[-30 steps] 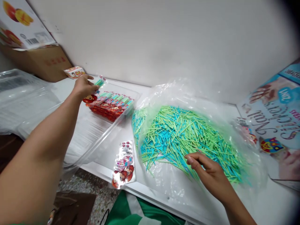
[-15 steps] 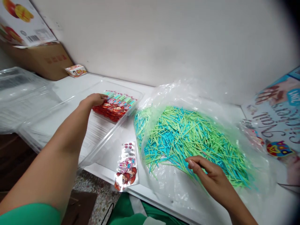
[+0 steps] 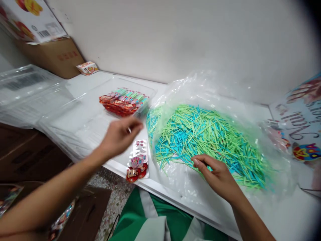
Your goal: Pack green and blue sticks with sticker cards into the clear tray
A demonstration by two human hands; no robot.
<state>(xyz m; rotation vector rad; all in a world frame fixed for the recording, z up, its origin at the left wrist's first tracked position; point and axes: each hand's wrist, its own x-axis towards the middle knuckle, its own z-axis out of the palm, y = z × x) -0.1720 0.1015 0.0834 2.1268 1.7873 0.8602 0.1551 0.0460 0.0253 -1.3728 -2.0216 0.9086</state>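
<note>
My left hand is above the table, blurred by motion, its thumb and forefinger curled toward each other. Just below and right of it, small printed packets with red-haired cartoon figures lie at the table's front edge. Behind it, a clear plastic tray holds a stack of similar packets with green sticks showing in them. My right hand is at the near side of a heap of thin green and blue sticks, thumb and forefinger pinched together. What they hold, if anything, is too small to make out.
The heap lies in an opened clear plastic bag. More clear trays stand at left. Cartons and a small box are at the back left. A printed nail-stickers box stands at right, and open cartons sit below.
My left hand has left the packet stack in the tray and moved right and toward me, over the loose packets. My right hand stays by the sticks, pinched. The view has shifted slightly.
</note>
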